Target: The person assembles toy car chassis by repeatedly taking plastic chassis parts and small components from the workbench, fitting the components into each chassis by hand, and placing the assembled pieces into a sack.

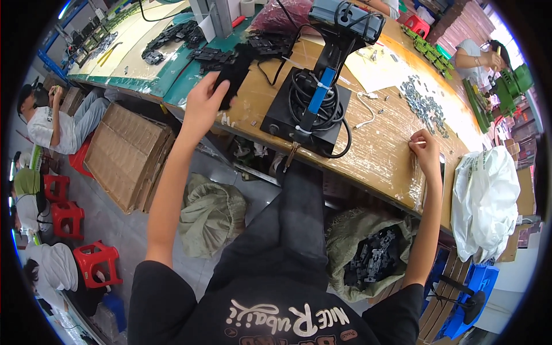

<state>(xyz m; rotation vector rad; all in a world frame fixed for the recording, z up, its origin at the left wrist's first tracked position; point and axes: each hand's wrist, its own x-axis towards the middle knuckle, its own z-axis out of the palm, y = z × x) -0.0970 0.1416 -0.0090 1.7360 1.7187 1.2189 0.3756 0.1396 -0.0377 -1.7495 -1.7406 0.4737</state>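
My left hand point(202, 104) is closed round a dark, flat black part point(234, 77) and holds it over the left side of the bench. Motion blurs the part's outline. Beyond it lie several black plastic parts point(270, 43) on a green mat. My right hand point(426, 154) is at the bench's right, its thumb and fingers pinched together. A small pale thing shows at the fingertips, too small to name. Between my hands stands a black box-shaped device point(273, 122) with coiled black cables, a blue bar point(322, 92) and a metal tip point(292, 154) pointing toward me.
Small grey pieces point(424, 103) are scattered on the wooden bench point(374, 152). A white plastic bag point(486, 201) hangs at the right. Below are a sack of dark parts point(371, 253), another sack point(210, 215), and flattened cardboard point(123, 155). Co-workers sit at left and far right, near red stools point(98, 264).
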